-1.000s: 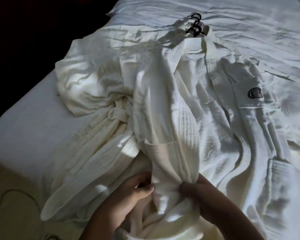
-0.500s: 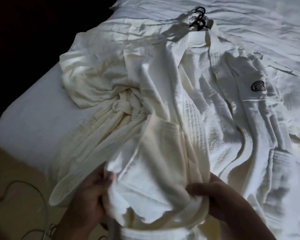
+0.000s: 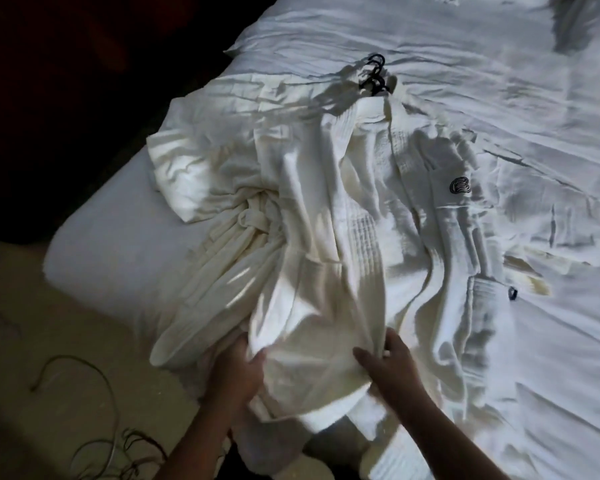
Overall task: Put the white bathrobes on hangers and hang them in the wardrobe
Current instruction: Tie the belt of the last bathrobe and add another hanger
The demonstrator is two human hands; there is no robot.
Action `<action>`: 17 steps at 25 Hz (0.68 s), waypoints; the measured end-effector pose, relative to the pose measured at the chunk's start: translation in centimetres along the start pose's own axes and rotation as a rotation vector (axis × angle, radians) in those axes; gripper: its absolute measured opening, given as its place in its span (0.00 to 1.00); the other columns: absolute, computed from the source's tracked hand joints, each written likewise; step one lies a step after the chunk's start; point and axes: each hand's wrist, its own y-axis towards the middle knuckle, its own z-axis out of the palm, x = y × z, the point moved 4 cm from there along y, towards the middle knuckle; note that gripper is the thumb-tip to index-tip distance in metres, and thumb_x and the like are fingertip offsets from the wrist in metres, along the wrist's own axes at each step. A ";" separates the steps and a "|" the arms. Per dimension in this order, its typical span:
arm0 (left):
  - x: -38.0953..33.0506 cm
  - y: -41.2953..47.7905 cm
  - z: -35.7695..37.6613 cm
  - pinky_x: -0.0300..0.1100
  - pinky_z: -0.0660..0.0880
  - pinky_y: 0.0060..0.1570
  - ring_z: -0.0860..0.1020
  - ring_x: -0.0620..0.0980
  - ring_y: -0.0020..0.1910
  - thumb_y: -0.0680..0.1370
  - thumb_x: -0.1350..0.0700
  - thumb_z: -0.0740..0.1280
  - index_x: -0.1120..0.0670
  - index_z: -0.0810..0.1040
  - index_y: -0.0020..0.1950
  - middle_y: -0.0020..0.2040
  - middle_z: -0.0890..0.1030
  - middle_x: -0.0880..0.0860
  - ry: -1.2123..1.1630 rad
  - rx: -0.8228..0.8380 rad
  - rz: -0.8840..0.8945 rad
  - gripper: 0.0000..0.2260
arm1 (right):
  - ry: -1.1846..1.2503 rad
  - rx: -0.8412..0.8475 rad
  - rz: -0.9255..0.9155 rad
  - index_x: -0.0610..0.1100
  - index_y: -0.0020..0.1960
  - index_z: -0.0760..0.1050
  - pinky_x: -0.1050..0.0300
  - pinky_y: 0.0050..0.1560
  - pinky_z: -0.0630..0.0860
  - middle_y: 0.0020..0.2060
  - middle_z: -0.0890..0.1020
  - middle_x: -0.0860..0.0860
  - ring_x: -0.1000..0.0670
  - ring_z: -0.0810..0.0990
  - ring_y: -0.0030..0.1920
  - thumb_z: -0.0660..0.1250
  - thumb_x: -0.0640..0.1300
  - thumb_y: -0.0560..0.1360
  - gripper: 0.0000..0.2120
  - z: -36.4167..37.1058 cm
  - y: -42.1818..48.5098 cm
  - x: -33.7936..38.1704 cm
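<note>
Left hand (image 3: 236, 368) and right hand (image 3: 392, 370): each grip pinches bathrobe (image 3: 326, 237) hem. Should pull evenly away from hangers (image 3: 374, 77) to flatten folds.

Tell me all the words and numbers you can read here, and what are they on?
No words or numbers can be read anywhere.
The stitched emblem on the chest of the bathrobe is a dark swirl of curved lines with no letters.
The small dark tab by the bathrobe's edge is too small to read.
</note>
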 end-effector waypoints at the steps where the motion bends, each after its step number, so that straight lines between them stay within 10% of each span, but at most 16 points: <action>1: 0.1 -1.5 -0.5 0.46 0.74 0.57 0.80 0.60 0.60 0.77 0.54 0.72 0.60 0.80 0.65 0.62 0.82 0.62 -0.049 0.066 -0.111 0.18 | -0.056 0.118 0.051 0.43 0.52 0.80 0.49 0.39 0.78 0.40 0.85 0.46 0.43 0.83 0.40 0.74 0.31 0.69 0.14 0.6 -1.4 0.1; 4: 0.4 -4.2 -1.0 0.55 0.81 0.52 0.84 0.58 0.50 0.75 0.55 0.74 0.62 0.80 0.65 0.56 0.85 0.62 -0.561 0.250 -0.390 0.21 | 0.061 0.299 0.219 0.35 0.45 0.81 0.47 0.40 0.79 0.40 0.82 0.37 0.42 0.82 0.37 0.69 0.27 0.63 0.12 -0.5 -4.6 0.4; 7: -2.1 -8.4 -2.7 0.55 0.82 0.52 0.85 0.60 0.52 0.82 0.53 0.66 0.59 0.86 0.58 0.55 0.85 0.63 -0.977 0.483 -0.459 0.13 | 0.712 0.412 0.306 0.29 0.58 0.80 0.43 0.42 0.84 0.51 0.83 0.31 0.35 0.85 0.46 0.65 0.21 0.70 0.18 -2.9 -7.2 1.9; 10: -2.6 -8.5 -4.9 0.59 0.79 0.61 0.84 0.58 0.57 0.74 0.48 0.78 0.53 0.83 0.63 0.56 0.86 0.57 -0.719 0.489 -0.236 0.20 | 0.222 0.252 0.230 0.37 0.62 0.78 0.47 0.47 0.82 0.50 0.86 0.39 0.41 0.86 0.46 0.73 0.34 0.72 0.18 -6.8 -6.9 -1.2; 13: -2.5 -7.9 -4.4 0.57 0.80 0.57 0.84 0.61 0.55 0.62 0.59 0.78 0.61 0.79 0.65 0.54 0.86 0.60 -0.553 0.572 -0.267 0.31 | -0.204 -0.376 0.207 0.46 0.61 0.78 0.47 0.55 0.80 0.54 0.83 0.42 0.43 0.83 0.48 0.72 0.42 0.66 0.22 -12.1 -6.4 -5.5; 17: -3.9 -8.0 -1.9 0.53 0.80 0.50 0.83 0.65 0.53 0.60 0.68 0.65 0.66 0.77 0.64 0.57 0.83 0.68 -0.641 0.640 -0.326 0.31 | -0.171 -0.433 0.568 0.53 0.82 0.48 0.38 0.71 0.66 0.76 0.59 0.39 0.33 0.65 0.73 0.79 0.52 0.64 0.56 -15.6 -5.2 -13.1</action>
